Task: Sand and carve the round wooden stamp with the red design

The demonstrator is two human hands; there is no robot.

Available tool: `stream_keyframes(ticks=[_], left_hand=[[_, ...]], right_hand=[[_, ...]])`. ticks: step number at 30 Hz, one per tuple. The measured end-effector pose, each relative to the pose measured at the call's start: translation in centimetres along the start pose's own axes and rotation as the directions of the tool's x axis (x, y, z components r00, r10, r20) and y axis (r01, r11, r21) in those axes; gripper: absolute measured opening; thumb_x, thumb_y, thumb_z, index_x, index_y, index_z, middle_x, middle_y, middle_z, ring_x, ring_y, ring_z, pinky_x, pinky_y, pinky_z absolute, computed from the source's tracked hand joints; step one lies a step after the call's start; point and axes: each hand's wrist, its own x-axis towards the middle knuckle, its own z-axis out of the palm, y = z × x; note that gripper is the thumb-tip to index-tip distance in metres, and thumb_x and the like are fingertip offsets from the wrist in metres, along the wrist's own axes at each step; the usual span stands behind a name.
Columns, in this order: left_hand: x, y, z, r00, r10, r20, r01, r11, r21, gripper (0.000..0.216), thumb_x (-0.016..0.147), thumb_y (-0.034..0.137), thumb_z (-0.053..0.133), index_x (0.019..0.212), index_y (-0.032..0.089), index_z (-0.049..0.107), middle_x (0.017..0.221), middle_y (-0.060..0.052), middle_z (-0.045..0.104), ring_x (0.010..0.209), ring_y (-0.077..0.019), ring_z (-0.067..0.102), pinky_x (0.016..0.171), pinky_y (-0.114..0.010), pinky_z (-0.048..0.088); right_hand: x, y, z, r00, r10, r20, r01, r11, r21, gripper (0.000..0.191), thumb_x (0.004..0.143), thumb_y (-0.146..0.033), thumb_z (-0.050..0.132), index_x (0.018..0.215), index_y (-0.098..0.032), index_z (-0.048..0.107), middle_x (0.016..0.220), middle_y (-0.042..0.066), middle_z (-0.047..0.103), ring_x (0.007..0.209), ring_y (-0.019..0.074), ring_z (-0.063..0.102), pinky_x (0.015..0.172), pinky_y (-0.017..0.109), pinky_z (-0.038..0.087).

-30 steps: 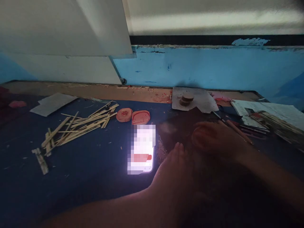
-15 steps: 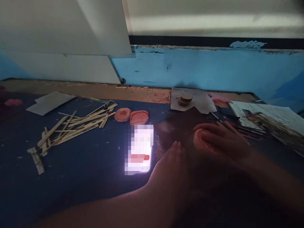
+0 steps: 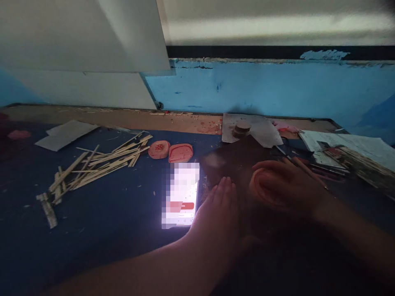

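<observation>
Resting flat beside the glowing phone (image 3: pixel 180 195), your left hand (image 3: pixel 217 209) has its fingers pressed together; your right hand (image 3: pixel 290 185) cups a smooth pinkish lump (image 3: pixel 261 187) with curled, closed fingers on the dark mat (image 3: pixel 234 160).

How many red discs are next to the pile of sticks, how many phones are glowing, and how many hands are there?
Red discs: 2
Lit phone: 1
Hands: 2, the left hand and the right hand
Total: 5
</observation>
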Motion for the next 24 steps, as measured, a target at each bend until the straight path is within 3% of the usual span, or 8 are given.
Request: stream_keyframes(ticks=[4,8,10,13,17,21,24], left_hand=[[0.2,0.1,0.5,0.999,-0.034,-0.026,0.034,0.999,0.021,0.114,0.089,0.084,0.043,0.157,-0.007,0.031,0.164,-0.032,0.026,0.155,-0.0413,0.027,0.123,-0.049,0.035],[0.3,0.3,0.9,0.999,-0.026,-0.024,0.026,1.0,0.016,0.109,0.092,0.081,0.041,0.158,-0.005,0.029,0.165,-0.032,0.024,0.156,-0.0418,0.023,0.125,-0.051,0.032],[0.2,0.3,1.1,0.999,-0.023,-0.026,0.023,1.0,0.011,0.108,0.093,0.079,0.039,0.158,-0.006,0.029,0.165,-0.032,0.022,0.156,-0.0422,0.021,0.125,-0.052,0.032],[0.0,0.5,1.1,0.999,-0.044,-0.02,0.044,0.999,0.013,0.111,0.092,0.08,0.039,0.158,-0.008,0.027,0.165,-0.034,0.02,0.156,-0.0433,0.021,0.124,-0.053,0.033],[0.0,0.5,0.8,0.999,-0.031,0.008,0.031,0.999,0.008,0.105,0.095,0.076,0.038,0.16,-0.006,0.024,0.165,-0.033,0.02,0.156,-0.0439,0.02,0.125,-0.054,0.031],[0.1,0.5,0.4,0.998,-0.049,0.032,0.049,0.999,-0.004,0.109,0.093,0.078,0.04,0.159,-0.008,0.023,0.166,-0.033,0.014,0.156,-0.0439,0.015,0.127,-0.053,0.028],[0.0,0.4,0.3,0.998,-0.033,0.049,0.034,0.999,-0.017,0.103,0.097,0.075,0.036,0.16,-0.006,0.024,0.166,-0.032,0.014,0.157,-0.043,0.013,0.126,-0.055,0.027]], right_hand=[[0.1,0.8,0.6,0.995,-0.099,-0.03,0.092,0.98,-0.174,0.035,0.09,-0.043,0.062,0.118,-0.025,0.07,0.116,0.006,0.079,0.105,0.0298,0.074,0.09,0.043,0.06],[-0.6,0.3,1.4,0.976,-0.184,0.117,0.197,0.974,-0.11,0.03,0.094,-0.039,0.06,0.121,-0.029,0.067,0.109,0.001,0.08,0.097,0.0237,0.075,0.084,0.036,0.058],[-0.7,-0.1,1.5,0.969,-0.211,0.126,0.229,0.962,-0.151,0.028,0.095,-0.037,0.058,0.121,-0.03,0.067,0.108,0.001,0.079,0.098,0.0237,0.073,0.085,0.037,0.056],[-0.7,-0.5,1.4,0.972,-0.232,0.045,0.236,0.936,-0.26,0.025,0.095,-0.034,0.057,0.116,-0.03,0.069,0.107,0.002,0.079,0.099,0.0255,0.073,0.086,0.038,0.053],[-0.9,-1.0,1.1,0.958,-0.222,0.181,0.254,0.951,-0.179,0.022,0.095,-0.033,0.058,0.114,-0.033,0.069,0.104,-0.003,0.079,0.095,0.0216,0.073,0.082,0.034,0.054],[-0.8,-0.9,0.9,0.978,-0.208,0.034,0.208,0.921,-0.329,0.022,0.095,-0.031,0.056,0.112,-0.028,0.071,0.113,0.003,0.079,0.104,0.027,0.072,0.089,0.04,0.052],[-0.9,-0.9,1.1,0.962,-0.228,0.148,0.255,0.945,-0.202,0.022,0.096,-0.031,0.057,0.114,-0.03,0.069,0.11,0.001,0.078,0.099,0.0228,0.073,0.085,0.035,0.053]])
